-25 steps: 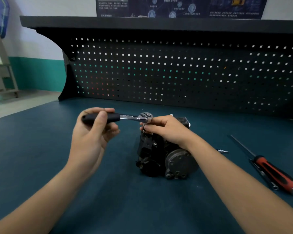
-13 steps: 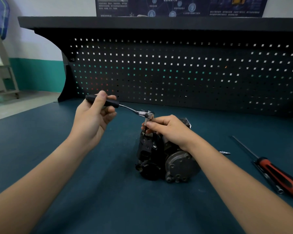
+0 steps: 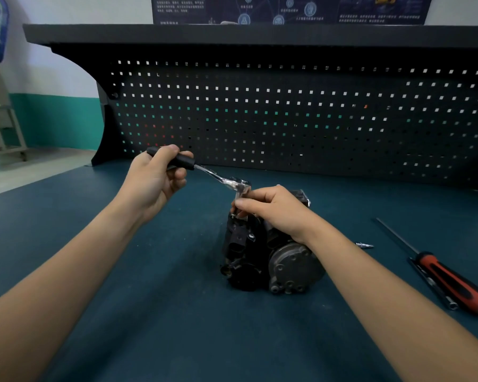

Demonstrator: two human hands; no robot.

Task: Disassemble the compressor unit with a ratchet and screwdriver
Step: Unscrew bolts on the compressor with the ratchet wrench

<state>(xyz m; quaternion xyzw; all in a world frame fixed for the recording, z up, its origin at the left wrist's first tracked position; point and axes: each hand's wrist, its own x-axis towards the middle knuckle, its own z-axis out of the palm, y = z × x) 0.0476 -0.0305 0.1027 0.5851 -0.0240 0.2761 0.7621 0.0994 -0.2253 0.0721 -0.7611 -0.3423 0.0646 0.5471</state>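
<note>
Teal desk (image 3: 122, 312), compressor unit (image 3: 262, 257) at its middle. Left hand (image 3: 152, 183), fingers curled round the ratchet (image 3: 221, 179) handle, had swung it rearward within the second. Right hand (image 3: 276, 210) pinched the socket (image 3: 242, 192) atop the compressor between its fingers. I judged a top bolt was backing out.

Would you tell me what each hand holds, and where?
Left hand grips the ratchet by its black handle; right hand pinches the socket below its head.

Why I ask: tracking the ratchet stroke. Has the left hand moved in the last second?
Yes. The left hand swung the ratchet handle toward the pegboard; the compressor stayed put.
</note>
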